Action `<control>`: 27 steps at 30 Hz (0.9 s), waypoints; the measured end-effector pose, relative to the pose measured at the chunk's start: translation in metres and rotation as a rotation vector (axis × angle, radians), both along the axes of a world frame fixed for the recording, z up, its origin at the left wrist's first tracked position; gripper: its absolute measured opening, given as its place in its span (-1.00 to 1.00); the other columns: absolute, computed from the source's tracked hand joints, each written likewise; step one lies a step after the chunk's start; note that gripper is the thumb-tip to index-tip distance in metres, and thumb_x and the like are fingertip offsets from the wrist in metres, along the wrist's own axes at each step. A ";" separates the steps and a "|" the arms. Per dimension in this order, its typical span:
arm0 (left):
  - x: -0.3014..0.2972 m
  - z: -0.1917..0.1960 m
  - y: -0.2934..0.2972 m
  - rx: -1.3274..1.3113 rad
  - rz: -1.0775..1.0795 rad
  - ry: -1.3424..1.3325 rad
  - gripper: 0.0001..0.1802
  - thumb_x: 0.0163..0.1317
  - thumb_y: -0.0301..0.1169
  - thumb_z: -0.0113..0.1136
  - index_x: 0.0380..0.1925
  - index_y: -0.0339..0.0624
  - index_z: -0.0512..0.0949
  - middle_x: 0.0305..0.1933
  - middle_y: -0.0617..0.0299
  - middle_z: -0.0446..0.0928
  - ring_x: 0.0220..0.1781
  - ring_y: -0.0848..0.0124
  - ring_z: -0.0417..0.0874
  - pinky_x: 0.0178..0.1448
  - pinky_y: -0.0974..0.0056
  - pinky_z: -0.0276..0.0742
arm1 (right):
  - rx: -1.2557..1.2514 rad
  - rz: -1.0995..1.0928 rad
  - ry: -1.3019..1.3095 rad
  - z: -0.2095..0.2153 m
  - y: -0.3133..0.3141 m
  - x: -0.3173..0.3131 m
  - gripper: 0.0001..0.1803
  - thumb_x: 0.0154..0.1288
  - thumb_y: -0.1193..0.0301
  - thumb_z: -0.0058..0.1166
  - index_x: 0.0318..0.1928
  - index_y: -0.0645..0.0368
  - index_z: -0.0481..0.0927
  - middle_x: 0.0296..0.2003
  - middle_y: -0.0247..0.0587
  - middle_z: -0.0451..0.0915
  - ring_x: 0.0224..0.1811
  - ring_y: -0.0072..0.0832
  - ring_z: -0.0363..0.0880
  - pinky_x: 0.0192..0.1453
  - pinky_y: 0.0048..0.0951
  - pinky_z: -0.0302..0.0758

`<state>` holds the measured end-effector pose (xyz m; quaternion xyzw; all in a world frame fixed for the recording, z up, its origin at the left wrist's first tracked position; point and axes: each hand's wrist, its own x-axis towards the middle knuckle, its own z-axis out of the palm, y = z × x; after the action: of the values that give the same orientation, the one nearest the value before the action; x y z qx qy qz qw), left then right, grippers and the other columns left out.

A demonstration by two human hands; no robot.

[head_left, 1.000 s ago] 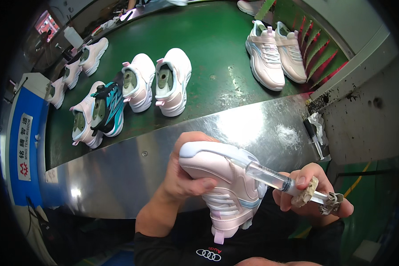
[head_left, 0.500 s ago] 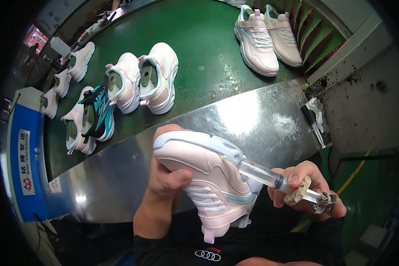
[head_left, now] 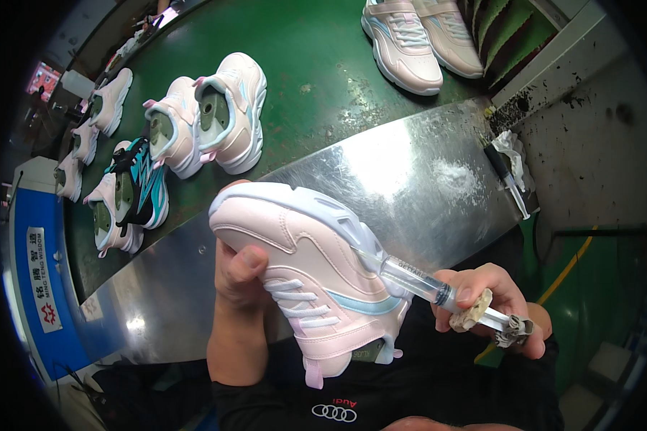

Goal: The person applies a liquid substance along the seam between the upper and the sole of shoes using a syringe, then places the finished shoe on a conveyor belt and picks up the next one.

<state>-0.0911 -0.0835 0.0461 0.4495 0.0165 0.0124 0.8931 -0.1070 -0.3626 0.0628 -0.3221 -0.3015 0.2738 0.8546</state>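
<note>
A pale pink sneaker (head_left: 266, 230) with white laces and a light blue side stripe is tilted in front of me, its white sole turned up and away. My left hand (head_left: 241, 269) grips it near the toe, thumb on the upper, the other fingers mostly hidden behind. My right hand (head_left: 492, 287) is closed around a clear syringe (head_left: 413, 280), with the plunger pointing to the lower right. The syringe's thin tip lies at the seam between sole and upper on the shoe's side. A greyish wrapping covers the plunger's end.
Several pale pink sneakers (head_left: 231, 108) and a black-and-teal shoe (head_left: 147, 187) stand on a green conveyor belt (head_left: 309, 65). Another pink pair (head_left: 406, 50) sits at the far right. A metal ledge (head_left: 381, 165) borders the belt, with a dark-handled tool (head_left: 507, 179) by the right wall.
The belt, its shoes and the ledge have shifted left and slightly up in view. The held sneaker has moved left and turned slightly, and the syringe tip stays at its sole seam.
</note>
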 end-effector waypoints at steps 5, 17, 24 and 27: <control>0.000 -0.009 0.008 -0.050 -0.067 0.065 -0.27 -0.13 -0.21 0.27 0.07 -0.35 0.31 -0.05 0.00 0.49 -0.03 0.19 0.57 0.11 0.16 0.48 | 0.008 -0.023 -0.032 -0.005 0.000 -0.004 0.08 -0.15 -0.19 0.30 0.14 0.45 0.23 -0.14 -0.05 0.39 -0.12 -0.44 0.37 -0.06 -0.51 0.28; 0.001 -0.013 0.017 -0.106 -0.065 0.095 -0.28 0.00 -0.19 0.15 0.13 -0.36 0.25 0.02 -0.04 0.45 0.04 0.15 0.52 0.14 0.11 0.46 | -0.096 -0.046 -0.017 -0.014 -0.013 -0.020 0.06 -0.17 -0.18 0.31 0.12 0.47 0.27 -0.18 -0.06 0.39 -0.19 -0.45 0.36 -0.14 -0.50 0.29; 0.001 -0.019 0.022 -0.214 -0.094 0.131 -0.26 0.03 -0.14 0.13 0.15 -0.39 0.22 0.07 -0.07 0.42 0.07 0.13 0.51 0.16 0.09 0.44 | -0.123 -0.026 -0.021 -0.014 -0.018 -0.026 0.06 -0.20 -0.19 0.31 0.10 0.45 0.31 -0.20 -0.08 0.45 -0.23 -0.46 0.34 -0.18 -0.54 0.27; 0.002 -0.022 0.026 -0.225 -0.089 0.141 -0.27 0.05 -0.14 0.12 0.15 -0.40 0.23 0.08 -0.08 0.42 0.08 0.13 0.50 0.17 0.09 0.43 | -0.130 -0.042 -0.043 -0.015 -0.020 -0.030 0.05 -0.20 -0.21 0.29 0.10 0.44 0.33 -0.20 -0.09 0.47 -0.24 -0.47 0.33 -0.21 -0.55 0.25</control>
<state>-0.0888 -0.0580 0.0241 0.3466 0.0605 -0.0604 0.9341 -0.1372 -0.3823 0.0476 -0.3892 -0.2944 0.2678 0.8307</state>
